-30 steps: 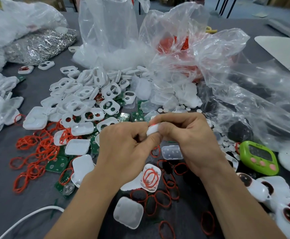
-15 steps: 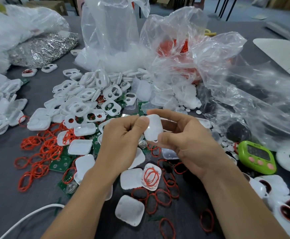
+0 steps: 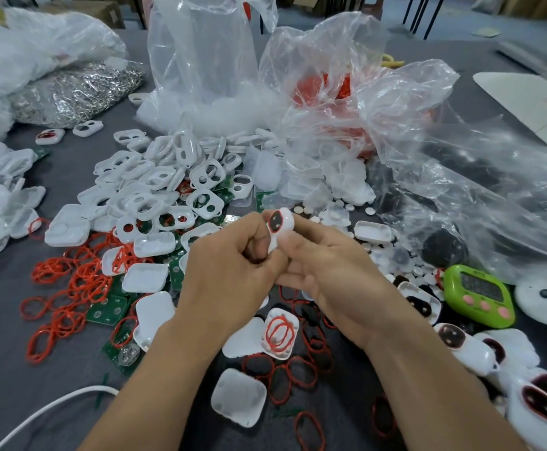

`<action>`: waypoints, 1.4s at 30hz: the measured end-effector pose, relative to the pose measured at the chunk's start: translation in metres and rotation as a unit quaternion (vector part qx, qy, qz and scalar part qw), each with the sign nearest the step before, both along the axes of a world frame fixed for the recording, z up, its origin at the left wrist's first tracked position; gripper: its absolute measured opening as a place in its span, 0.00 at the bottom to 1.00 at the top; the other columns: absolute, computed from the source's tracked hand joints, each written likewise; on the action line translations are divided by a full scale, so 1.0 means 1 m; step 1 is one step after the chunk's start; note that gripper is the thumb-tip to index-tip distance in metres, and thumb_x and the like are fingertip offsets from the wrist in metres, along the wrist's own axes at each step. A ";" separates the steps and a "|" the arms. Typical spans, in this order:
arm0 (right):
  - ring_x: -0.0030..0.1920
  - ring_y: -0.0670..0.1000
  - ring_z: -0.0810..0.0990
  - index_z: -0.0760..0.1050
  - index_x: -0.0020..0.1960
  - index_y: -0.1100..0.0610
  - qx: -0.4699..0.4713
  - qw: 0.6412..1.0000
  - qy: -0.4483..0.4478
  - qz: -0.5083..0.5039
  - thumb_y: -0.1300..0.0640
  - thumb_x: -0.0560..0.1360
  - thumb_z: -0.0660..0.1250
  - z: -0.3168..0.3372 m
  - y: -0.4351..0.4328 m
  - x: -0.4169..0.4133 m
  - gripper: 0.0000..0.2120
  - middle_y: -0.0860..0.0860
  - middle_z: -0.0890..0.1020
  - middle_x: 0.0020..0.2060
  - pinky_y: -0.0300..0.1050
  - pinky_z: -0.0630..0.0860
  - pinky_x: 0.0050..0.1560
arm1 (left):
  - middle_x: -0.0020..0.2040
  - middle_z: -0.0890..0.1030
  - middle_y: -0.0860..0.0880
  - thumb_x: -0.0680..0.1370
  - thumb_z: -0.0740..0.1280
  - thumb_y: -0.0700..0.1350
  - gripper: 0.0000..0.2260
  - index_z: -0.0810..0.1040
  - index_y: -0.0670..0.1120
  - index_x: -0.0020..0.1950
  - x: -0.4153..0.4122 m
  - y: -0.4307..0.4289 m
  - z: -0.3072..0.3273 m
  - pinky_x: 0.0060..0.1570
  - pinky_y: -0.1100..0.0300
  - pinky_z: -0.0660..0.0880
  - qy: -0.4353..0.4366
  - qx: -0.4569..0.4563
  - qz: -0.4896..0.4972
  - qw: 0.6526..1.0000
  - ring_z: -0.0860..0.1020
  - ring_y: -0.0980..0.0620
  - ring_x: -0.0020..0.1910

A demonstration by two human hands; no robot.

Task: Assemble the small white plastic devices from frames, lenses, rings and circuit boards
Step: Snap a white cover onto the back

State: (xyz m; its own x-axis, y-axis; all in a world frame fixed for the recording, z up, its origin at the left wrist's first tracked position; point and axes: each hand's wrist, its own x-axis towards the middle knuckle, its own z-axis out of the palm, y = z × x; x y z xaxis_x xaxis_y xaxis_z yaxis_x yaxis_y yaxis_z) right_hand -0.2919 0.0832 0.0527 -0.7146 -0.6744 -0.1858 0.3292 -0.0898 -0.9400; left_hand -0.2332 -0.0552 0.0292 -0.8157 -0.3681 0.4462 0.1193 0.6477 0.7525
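Head view. Both hands meet above mid-worktop. Left hand: fingers curled, pinching the left edge of a small white device. Right hand: thumb on the device's lower end, fingers curled behind it. The device stands roughly upright, its dark, red-rimmed window facing the camera, held clear of the surface. Heap of white frames beyond the left hand. Red rings and green circuit boards scattered left. Green timer right. Finished devices lower right. Clear plastic bags behind.
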 end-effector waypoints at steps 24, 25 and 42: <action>0.32 0.57 0.85 0.85 0.44 0.63 0.056 0.992 -0.059 -0.096 0.43 0.83 0.63 0.010 -0.002 -0.002 0.25 0.64 0.86 0.37 0.44 0.80 0.31 | 0.29 0.73 0.50 0.75 0.72 0.52 0.04 0.86 0.54 0.47 0.000 0.005 0.011 0.32 0.61 0.68 0.052 0.089 0.020 0.994 0.70 0.56 0.29; 0.29 0.57 0.84 0.85 0.42 0.63 0.062 0.992 -0.040 -0.100 0.43 0.83 0.62 0.011 -0.002 -0.003 0.26 0.65 0.86 0.35 0.44 0.79 0.30 | 0.28 0.73 0.51 0.75 0.72 0.51 0.04 0.86 0.54 0.47 0.001 0.006 0.011 0.32 0.61 0.66 0.049 0.097 0.018 0.994 0.69 0.57 0.28; 0.47 0.56 0.85 0.88 0.47 0.56 -0.018 0.994 0.069 -0.088 0.58 0.71 0.70 0.007 0.013 -0.014 0.09 0.60 0.88 0.47 0.45 0.81 0.45 | 0.33 0.74 0.53 0.79 0.71 0.57 0.13 0.78 0.51 0.40 0.006 0.006 0.014 0.34 0.66 0.64 0.083 -0.018 0.006 0.996 0.71 0.57 0.34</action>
